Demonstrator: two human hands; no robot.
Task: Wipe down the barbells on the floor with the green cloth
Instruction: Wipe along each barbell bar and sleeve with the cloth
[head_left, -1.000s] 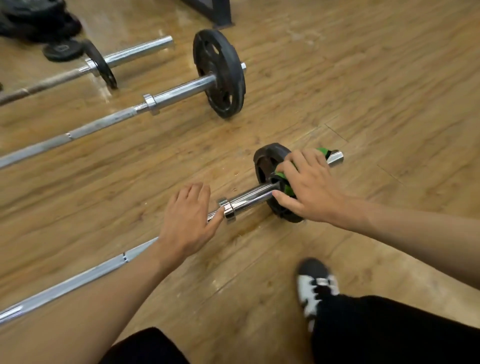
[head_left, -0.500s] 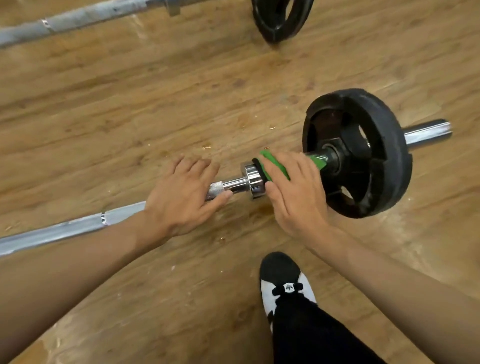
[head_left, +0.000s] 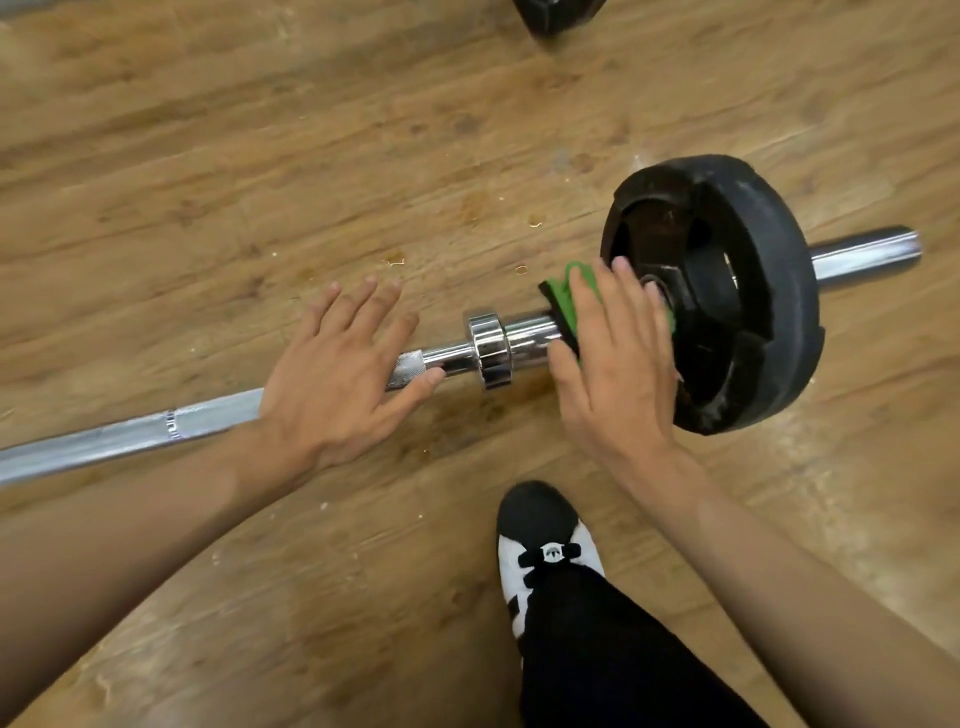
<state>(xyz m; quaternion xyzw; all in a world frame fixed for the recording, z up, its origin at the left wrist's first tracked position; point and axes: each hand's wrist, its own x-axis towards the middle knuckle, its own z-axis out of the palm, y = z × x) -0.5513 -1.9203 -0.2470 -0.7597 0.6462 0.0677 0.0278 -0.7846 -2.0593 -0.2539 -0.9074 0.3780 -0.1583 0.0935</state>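
Green cloth (head_left: 563, 306) under right hand (head_left: 618, 369)

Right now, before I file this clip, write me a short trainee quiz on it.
1. True or false: the left hand holds the green cloth.
2. The cloth sits: A) between the chrome collar and the black weight plate; B) on the plate's far side; C) under the left hand.
3. Which hand presses the cloth onto the barbell sleeve?
Key: 1 false, it rests on the knurled shaft; 2 A; 3 the right hand.
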